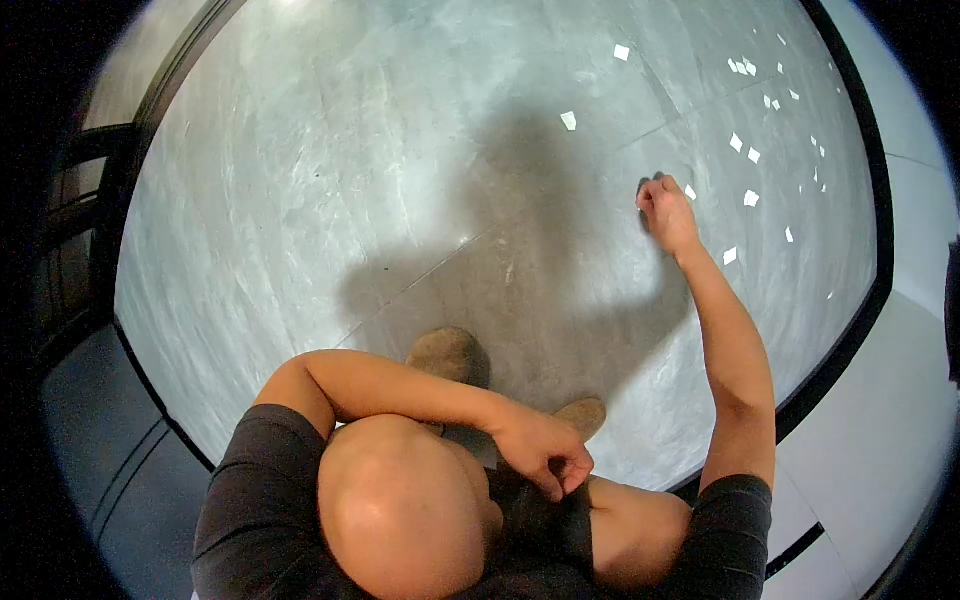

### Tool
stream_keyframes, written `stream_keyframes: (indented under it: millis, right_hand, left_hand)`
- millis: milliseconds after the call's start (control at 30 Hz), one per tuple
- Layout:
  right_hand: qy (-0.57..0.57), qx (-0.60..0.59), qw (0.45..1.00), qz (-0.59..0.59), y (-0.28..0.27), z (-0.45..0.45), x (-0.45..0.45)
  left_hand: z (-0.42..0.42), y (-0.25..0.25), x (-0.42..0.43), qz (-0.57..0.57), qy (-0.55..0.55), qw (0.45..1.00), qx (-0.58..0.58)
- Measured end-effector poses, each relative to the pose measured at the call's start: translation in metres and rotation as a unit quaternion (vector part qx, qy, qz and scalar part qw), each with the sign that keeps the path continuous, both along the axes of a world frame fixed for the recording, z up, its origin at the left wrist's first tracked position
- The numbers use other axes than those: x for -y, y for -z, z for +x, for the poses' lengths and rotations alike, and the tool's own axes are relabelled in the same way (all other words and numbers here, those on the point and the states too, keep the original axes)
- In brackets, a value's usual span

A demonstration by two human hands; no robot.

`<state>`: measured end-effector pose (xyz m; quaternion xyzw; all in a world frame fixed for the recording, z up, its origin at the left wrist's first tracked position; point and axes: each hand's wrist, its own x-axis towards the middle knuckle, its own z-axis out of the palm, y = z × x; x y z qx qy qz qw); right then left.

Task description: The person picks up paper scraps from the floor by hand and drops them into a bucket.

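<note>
My right hand [668, 212] reaches down to the grey floor [400, 150], its fingers pinched together at the surface. Whatever is between the fingertips, if anything, is too small to make out. A white paper scrap [690, 192] lies just right of that hand. My left hand [545, 450] is curled loosely closed in front of my dark shorts [545, 525], between my knees. The inside of its fist is hidden. Another white scrap [569, 121] lies farther out, up and left of my right hand, with a further scrap [622, 52] beyond it.
Several more white scraps [751, 199] are scattered across the right side of the floor. My brown shoes [447, 356] are below me. A dark baseboard [882, 220] runs along the right wall [920, 220]. Dark furniture or a frame [100, 190] stands at the left.
</note>
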<state>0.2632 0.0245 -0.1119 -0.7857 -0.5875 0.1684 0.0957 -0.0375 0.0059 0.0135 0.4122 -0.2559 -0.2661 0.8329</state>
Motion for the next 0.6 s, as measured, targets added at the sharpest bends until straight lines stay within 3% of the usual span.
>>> stream_keyframes:
  millis: [33, 233, 333, 600]
  right_hand:
    - [-0.018, 0.026, 0.999, 0.004, 0.001, 0.001, 0.0]
    - [0.143, -0.155, 0.975, 0.073, -0.046, -0.007, -0.047]
    - [0.142, -0.218, 0.955, 0.141, -0.022, -0.028, -0.083]
    - [0.062, -0.085, 0.991, 0.081, 0.011, -0.053, -0.142]
  left_hand:
    - [-0.001, 0.0, 0.0, -0.005, -0.001, 1.0, 0.0]
    - [0.001, -0.004, -0.005, 0.005, 0.014, 1.0, 0.011]
    - [0.0, -0.001, 0.005, -0.034, 0.009, 0.999, 0.026]
    - [-0.004, -0.003, -0.007, 0.006, -0.014, 1.0, 0.024]
